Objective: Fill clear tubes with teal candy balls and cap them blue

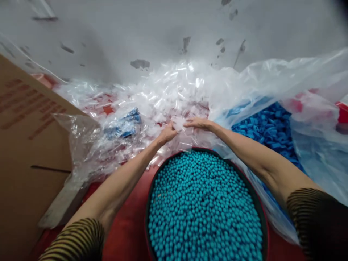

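My left hand (168, 133) is closed, thumb and fingers pinched at the edge of a clear plastic piece (179, 123). My right hand (199, 124) reaches in from the other side with its fingers stretched out, their tips at or just beside the same piece; whether they touch it is blurred. Both hands are over a heap of small clear plastic pieces (174, 87). Directly below them stands a round, dark-rimmed tub filled with small teal balls (203, 206).
A cardboard box (29, 145) stands at the left. Blue plastic parts (269, 127) lie in a large clear bag (288, 72) at the right. A blue packet (125, 123) rests among the plastic. The surface (127, 217) is red, with a stained grey wall (114, 36) behind.
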`<state>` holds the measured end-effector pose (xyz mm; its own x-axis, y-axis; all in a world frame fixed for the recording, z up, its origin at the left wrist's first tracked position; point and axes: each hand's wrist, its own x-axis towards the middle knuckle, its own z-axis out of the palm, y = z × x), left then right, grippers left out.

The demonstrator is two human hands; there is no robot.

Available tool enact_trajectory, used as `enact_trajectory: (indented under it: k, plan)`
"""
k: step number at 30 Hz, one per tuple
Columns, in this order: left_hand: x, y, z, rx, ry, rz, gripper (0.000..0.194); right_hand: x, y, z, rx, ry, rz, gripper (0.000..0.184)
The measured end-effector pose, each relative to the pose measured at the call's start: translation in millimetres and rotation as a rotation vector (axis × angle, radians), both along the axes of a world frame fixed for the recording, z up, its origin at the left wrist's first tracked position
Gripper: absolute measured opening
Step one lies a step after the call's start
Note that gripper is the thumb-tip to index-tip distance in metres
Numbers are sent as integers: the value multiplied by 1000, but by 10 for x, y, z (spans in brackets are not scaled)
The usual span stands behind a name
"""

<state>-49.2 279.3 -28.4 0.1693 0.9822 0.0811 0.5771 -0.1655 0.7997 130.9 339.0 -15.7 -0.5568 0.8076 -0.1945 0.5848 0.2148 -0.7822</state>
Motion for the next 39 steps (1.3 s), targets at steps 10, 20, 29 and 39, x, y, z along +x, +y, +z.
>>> enact_trajectory:
  k: [10, 20, 29, 39]
  plan:
    - [17, -514, 103, 88, -88, -34, 52, -44, -496, 130, 358, -46, 45, 64]
    - [-2, -1105, 49, 252, 278, -12, 41, 37, -1263, -20, 807, -181, 199, 67]
    - [-126, -1403, 109, 257, 254, 28, 20, 229, -1818, 37, 860, -507, 185, 50]
    - [-24, -1742, 10, 309, 313, 38, 19, -236, -2350, 88, 621, -594, -9, 38]
